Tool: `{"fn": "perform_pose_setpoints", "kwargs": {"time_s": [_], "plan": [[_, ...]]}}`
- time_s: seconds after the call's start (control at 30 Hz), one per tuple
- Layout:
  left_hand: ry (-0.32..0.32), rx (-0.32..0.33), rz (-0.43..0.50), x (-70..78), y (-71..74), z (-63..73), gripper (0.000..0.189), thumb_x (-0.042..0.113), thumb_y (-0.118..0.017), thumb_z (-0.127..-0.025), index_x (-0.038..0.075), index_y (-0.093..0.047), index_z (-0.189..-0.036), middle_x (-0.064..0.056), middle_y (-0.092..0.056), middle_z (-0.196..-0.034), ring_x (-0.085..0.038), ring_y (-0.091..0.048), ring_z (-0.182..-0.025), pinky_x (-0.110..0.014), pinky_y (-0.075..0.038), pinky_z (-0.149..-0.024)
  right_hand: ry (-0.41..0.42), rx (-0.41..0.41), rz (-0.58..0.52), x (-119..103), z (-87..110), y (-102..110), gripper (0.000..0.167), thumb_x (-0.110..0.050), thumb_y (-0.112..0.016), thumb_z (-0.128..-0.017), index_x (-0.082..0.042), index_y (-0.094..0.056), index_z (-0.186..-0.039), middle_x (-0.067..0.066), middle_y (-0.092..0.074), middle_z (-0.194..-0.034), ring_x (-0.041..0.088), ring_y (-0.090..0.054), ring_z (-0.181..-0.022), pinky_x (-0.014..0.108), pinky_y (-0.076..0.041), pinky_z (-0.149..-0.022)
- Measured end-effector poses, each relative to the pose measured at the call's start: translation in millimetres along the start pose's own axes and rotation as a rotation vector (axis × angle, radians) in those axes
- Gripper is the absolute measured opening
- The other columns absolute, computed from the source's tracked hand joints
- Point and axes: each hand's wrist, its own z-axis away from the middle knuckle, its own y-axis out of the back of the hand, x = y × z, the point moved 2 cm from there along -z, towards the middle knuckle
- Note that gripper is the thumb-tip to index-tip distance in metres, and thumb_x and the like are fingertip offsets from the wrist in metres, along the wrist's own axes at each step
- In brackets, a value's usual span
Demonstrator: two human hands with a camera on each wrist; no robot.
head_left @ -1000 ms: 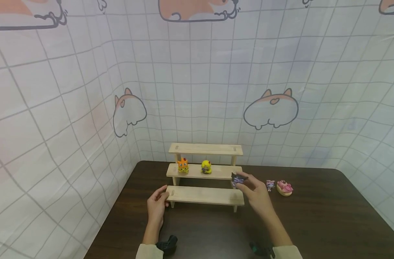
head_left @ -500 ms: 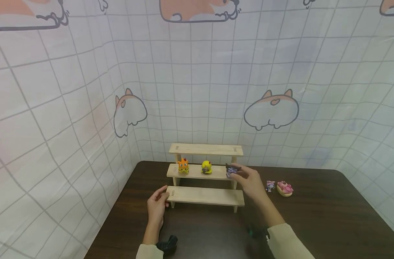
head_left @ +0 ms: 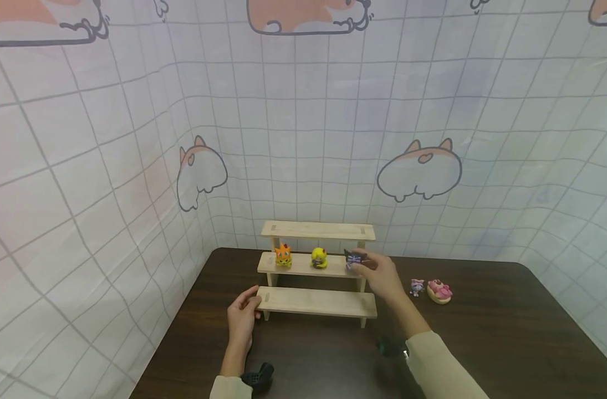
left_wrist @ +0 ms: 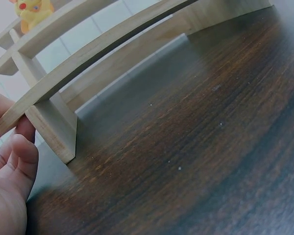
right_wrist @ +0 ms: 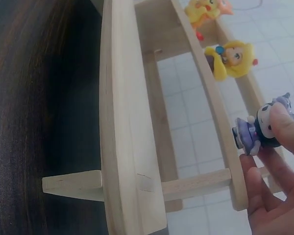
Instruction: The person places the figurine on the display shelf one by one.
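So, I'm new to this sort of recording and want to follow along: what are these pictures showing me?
There is no machine, just a person's bare hands. The wide picture is taken from the head, the two close ones from each wrist. On the dark wooden table stands a three-tier wooden stand; the left hand grips its lowest tier's left end. The right hand holds a black-and-purple figurine at the middle tier's right end. An orange figurine and a yellow-hooded figurine stand on that tier. Right of the stand are a small pink-and-purple figurine and a pink figurine with a tan base.
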Motion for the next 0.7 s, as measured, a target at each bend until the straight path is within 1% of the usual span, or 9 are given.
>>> {"fn": "perform_pose_setpoints", "kwargs": {"time_s": [0.2,0.47,0.7], "plan": [[0.004,0.007,-0.006,-1.7,-0.4,-1.2,0.034,0.007,-0.066,-0.095,0.004,-0.070,-0.129,0.002,-0.069,-0.095,-0.009,-0.055,-0.067,-0.021,-0.048,-0.056,-0.012,-0.016,-0.005,3,-5.8,-2,0.047,-0.028,-0.075,-0.094,-0.021,-0.064,-0.139,0.013,-0.071,-0.126,0.035,-0.067,-0.119,0.050,-0.055,-0.095],[-0.008,0.011,-0.006,-1.4,-1.1,-1.5,0.033,0.007,-0.066,-0.095,0.004,-0.070,-0.128,0.004,-0.069,-0.093,-0.009,-0.055,-0.067,-0.021,-0.048,-0.056,-0.022,-0.032,-0.004,4,-9.8,-3,0.047,-0.028,-0.072,-0.096,-0.019,-0.063,-0.141,0.014,-0.066,-0.135,0.035,-0.064,-0.123,0.052,-0.053,-0.099],[-0.004,0.012,-0.012,-1.4,-0.6,-0.9,0.034,0.007,-0.065,-0.096,0.004,-0.070,-0.129,0.003,-0.070,-0.096,-0.009,-0.055,-0.068,-0.021,-0.048,-0.057,-0.050,-0.037,-0.026,3,-11.3,-5,0.046,-0.027,-0.071,-0.096,-0.018,-0.063,-0.140,0.012,-0.070,-0.128,0.035,-0.063,-0.124,0.054,-0.050,-0.103]]}}
